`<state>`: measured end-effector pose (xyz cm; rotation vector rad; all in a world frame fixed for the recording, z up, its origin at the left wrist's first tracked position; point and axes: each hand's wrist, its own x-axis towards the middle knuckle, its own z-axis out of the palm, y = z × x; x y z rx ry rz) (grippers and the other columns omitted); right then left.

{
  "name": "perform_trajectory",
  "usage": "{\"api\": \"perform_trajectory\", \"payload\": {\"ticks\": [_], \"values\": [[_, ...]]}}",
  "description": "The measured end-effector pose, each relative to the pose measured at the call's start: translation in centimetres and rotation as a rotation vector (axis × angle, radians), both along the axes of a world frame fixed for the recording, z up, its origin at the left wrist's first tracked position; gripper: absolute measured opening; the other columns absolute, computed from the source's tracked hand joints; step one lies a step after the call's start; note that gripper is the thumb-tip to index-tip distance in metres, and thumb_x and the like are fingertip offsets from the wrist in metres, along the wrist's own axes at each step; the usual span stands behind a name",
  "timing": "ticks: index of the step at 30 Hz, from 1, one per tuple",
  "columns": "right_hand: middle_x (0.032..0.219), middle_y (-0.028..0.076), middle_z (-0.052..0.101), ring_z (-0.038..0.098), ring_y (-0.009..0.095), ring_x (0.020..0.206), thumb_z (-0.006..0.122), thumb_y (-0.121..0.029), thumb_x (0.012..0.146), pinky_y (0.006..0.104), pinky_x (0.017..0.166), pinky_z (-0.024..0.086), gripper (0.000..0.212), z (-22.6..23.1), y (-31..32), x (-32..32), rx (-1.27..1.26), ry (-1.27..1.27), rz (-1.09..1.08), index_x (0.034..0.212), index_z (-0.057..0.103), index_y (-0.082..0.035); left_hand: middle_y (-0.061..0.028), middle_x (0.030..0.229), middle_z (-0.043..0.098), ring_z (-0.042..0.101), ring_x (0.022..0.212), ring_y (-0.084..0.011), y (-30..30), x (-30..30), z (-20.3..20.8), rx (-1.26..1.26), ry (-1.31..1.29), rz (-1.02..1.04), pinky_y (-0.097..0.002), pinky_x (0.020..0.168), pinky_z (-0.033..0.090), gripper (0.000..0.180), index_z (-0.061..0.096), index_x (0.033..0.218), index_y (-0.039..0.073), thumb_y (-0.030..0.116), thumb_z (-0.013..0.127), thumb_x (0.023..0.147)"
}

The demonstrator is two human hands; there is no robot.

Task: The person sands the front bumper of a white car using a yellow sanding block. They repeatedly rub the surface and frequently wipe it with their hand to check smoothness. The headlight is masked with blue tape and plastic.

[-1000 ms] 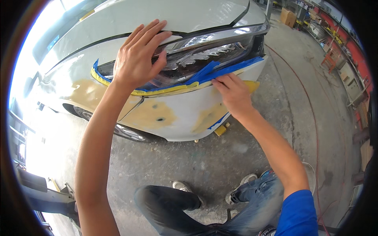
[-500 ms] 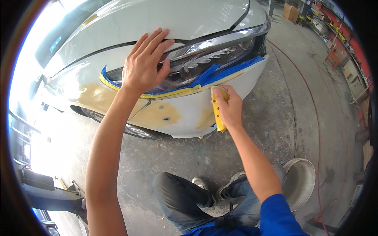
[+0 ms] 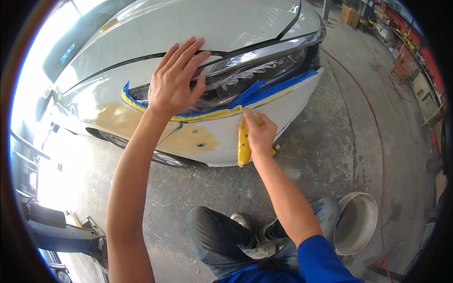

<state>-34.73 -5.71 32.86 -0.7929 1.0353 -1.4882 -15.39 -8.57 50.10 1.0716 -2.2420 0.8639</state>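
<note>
The front corner of a silver-white car (image 3: pixel 226 23) fills the upper part of the view. My left hand (image 3: pixel 177 80) rests with fingers stretched out across the hood edge, over the inner part of the headlight (image 3: pixel 269 70). Blue and yellow masking tape (image 3: pixel 212 113) runs along the headlight's lower border. In my right hand (image 3: pixel 262 134) is a yellow sanding block (image 3: pixel 243 141) with holes in its sheet, held upright against the bumper (image 3: pixel 226 137). Left of the block, a tan sanded patch (image 3: pixel 196 140) with small dark spots shows on the bumper. The block's working face is hidden.
A whitish bucket (image 3: pixel 356 224) stands beside my right knee. A red hose (image 3: pixel 377 127) curves over the concrete floor at the right. Shelves with tools and boxes (image 3: pixel 424 89) line the far right wall. A lift-like metal arm (image 3: pixel 61 231) sits at lower left.
My right hand has moved left and slightly down across the bumper with the sanding block. My left hand stays at the same spot on the car; the whole view has shifted slightly.
</note>
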Motion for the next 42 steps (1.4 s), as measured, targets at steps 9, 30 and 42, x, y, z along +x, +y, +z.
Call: {"api": "perform_trajectory", "payload": {"ticks": [9, 30, 42], "values": [[0.071, 0.008, 0.070, 0.064, 0.015, 0.058, 0.085, -0.028, 0.092, 0.0285, 0.055, 0.049, 0.034, 0.7, 0.2, -0.1, 0.076, 0.011, 0.099, 0.082, 0.070, 0.001, -0.0108, 0.152, 0.059, 0.051, 0.145, -0.0298, 0.1, 0.2, -0.2, 0.016, 0.009, 0.004, -0.0486, 0.123, 0.039, 0.046, 0.067, 0.134, 0.009, 0.012, 0.066, 0.087], [0.070, 0.008, 0.066, 0.060, 0.016, 0.057, 0.080, -0.016, 0.080, 0.0319, 0.054, 0.046, 0.023, 2.4, -3.1, -1.8, 0.176, 0.191, 0.033, 0.074, 0.067, 0.001, -0.0112, 0.153, 0.058, 0.049, 0.147, -0.0293, 0.4, -0.2, 0.3, 0.061, 0.022, 0.033, -0.0481, 0.125, 0.037, 0.048, 0.067, 0.134, 0.008, 0.011, 0.065, 0.086], [0.081, 0.016, 0.074, 0.068, 0.024, 0.064, 0.085, -0.019, 0.077, 0.0355, 0.062, 0.054, 0.026, 1.7, -9.3, -10.5, 0.261, 0.193, -0.005, 0.084, 0.076, 0.005, -0.0145, 0.153, 0.058, 0.049, 0.146, -0.0337, 0.8, -0.7, 0.8, 0.085, 0.017, 0.031, -0.0507, 0.124, 0.036, 0.047, 0.067, 0.130, 0.005, 0.010, 0.064, 0.084]]}}
